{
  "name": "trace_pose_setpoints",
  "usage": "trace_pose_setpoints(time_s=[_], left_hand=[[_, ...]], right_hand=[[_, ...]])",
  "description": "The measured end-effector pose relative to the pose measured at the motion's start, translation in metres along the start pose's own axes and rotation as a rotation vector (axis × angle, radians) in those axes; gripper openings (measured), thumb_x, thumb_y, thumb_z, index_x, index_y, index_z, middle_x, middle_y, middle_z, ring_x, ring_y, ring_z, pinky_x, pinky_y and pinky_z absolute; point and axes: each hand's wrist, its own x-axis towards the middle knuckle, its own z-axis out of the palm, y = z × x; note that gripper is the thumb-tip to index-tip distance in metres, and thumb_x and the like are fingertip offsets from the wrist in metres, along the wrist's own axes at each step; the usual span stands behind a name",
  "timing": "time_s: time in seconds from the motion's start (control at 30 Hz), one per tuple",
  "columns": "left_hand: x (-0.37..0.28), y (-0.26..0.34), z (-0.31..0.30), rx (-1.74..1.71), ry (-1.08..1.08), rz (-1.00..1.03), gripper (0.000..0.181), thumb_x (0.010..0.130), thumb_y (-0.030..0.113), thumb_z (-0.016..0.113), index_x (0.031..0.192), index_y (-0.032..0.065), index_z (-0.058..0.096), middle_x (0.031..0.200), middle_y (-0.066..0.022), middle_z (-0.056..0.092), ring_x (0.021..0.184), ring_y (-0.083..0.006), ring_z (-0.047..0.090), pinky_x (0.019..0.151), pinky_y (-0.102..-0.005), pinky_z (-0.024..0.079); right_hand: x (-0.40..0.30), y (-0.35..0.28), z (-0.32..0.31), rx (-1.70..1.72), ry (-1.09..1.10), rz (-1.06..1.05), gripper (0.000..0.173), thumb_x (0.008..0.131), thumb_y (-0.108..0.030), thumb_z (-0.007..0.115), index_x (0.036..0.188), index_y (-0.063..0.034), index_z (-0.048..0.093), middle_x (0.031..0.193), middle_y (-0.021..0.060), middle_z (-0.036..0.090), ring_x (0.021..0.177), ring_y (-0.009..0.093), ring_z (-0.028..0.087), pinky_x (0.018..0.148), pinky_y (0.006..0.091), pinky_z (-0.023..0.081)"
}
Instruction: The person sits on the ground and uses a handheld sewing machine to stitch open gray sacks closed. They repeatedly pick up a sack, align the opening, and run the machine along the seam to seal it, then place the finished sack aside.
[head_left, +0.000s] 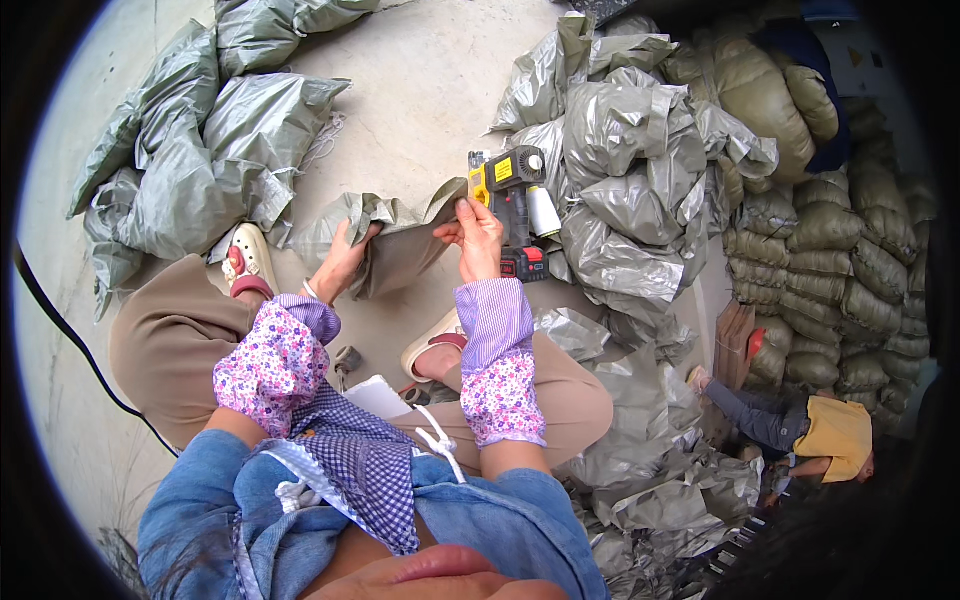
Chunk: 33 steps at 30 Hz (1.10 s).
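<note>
A grey-green woven plastic sack (401, 259) hangs in front of me, its open edge stretched between my two hands. My left hand (346, 259) grips the bunched edge on the left side. At the sack's right corner, my right hand (474, 234) pinches the edge between thumb and fingers. Just right of that hand lies a yellow and black cordless bag-closing machine (510, 180) with a red and black battery (525, 264). A white thread cone (543, 211) is fixed to its side. Floral and striped sleeve covers are on both my forearms.
Filled or crumpled grey-green sacks (180, 165) lie at the left, and a large heap of sacks (630, 172) at the right. Stacked full sacks (832, 277) stand farther right. A person in a yellow shirt (836, 439) is at the lower right. A black cable (75, 356) crosses the left floor.
</note>
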Motion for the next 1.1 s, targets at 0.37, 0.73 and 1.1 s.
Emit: trace_pose_setpoints(time_s=[0.37,0.73,1.1], left_hand=[[0.028,0.037,0.0,0.131,-0.079,0.292,0.008,0.083,0.002,0.058,0.075,0.0015,0.061,0.072,0.0089,0.054,0.069,-0.0035,0.046,0.062,-0.022,0.041],[0.07,0.032,0.023,-0.005,0.199,0.337,0.01,0.078,-0.004,0.056,0.074,0.0043,0.059,0.073,0.0059,0.055,0.069,-0.0049,0.047,0.063,-0.021,0.04],[0.031,-0.005,0.036,0.601,0.023,0.631,0.023,0.067,0.016,0.07,0.089,0.0135,0.066,0.075,-0.0018,0.055,0.077,-0.0209,0.049,0.079,-0.0325,0.03]], right_hand=[[0.028,-0.032,-0.016,-0.91,-0.058,-0.293,0.017,0.084,-0.014,0.068,0.087,0.0031,0.067,0.062,0.0,0.058,0.049,0.007,0.051,0.045,0.0218,0.038],[0.104,0.025,-0.159,-1.199,0.348,0.236,0.059,0.071,-0.044,0.073,0.107,-0.0002,0.058,0.088,0.0172,0.066,0.079,0.029,0.064,0.074,0.0389,0.049],[0.063,-0.025,-0.147,-0.647,0.162,0.313,0.027,0.081,-0.021,0.071,0.095,-0.0016,0.059,0.073,0.0064,0.062,0.059,0.013,0.059,0.052,0.0262,0.048]])
